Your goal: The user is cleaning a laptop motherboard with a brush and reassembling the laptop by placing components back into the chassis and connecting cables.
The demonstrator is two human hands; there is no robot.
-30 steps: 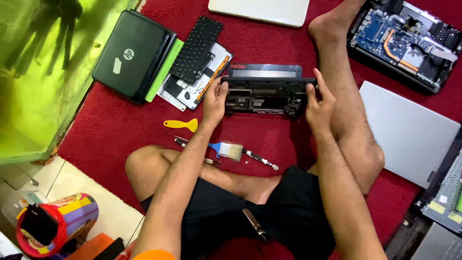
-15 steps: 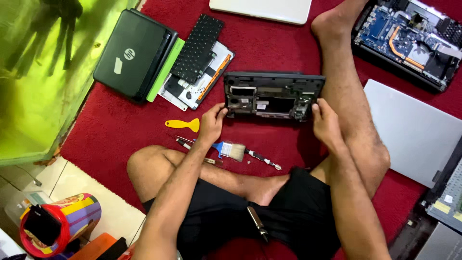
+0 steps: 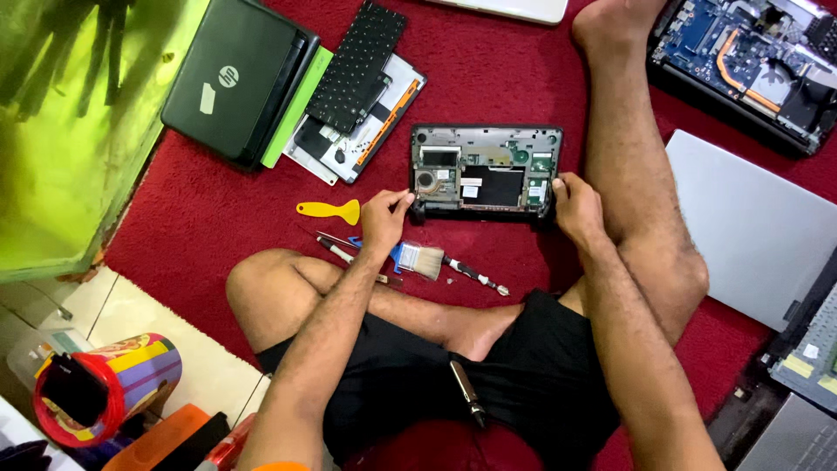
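Lying flat on the deep red, short-pile carpet [image 3: 218,218] is an opened laptop base [image 3: 485,179], a dark rectangular plastic shell with its cover off, showing a green circuit board, a round fan at the near left and a matt black panel in the middle. To its left lie a ribbed black keyboard [image 3: 356,68] on a grey metal plate, and a closed, smooth black laptop [image 3: 235,78] resting on a bright green sheet. On the carpet near the person's knee are a flat yellow plastic pry tool [image 3: 329,210], a bristle brush [image 3: 418,259] with a blue handle and a slim metal screwdriver [image 3: 475,274]. A silver laptop lid [image 3: 750,227] lies beyond the right leg, and another stripped machine [image 3: 741,61] with copper heat pipes sits at the top right.

Compared with a second ago, the base has turned over and come down: then it was gripped by its two short ends, held a little farther out; now it sits closer to the body with its insides facing up.

The left hand [image 3: 384,218] is curled, fingertips pinching the base's near left corner. The right hand [image 3: 575,205] is half closed, thumb and fingers resting on the near right corner. Neither hand carries a tool.
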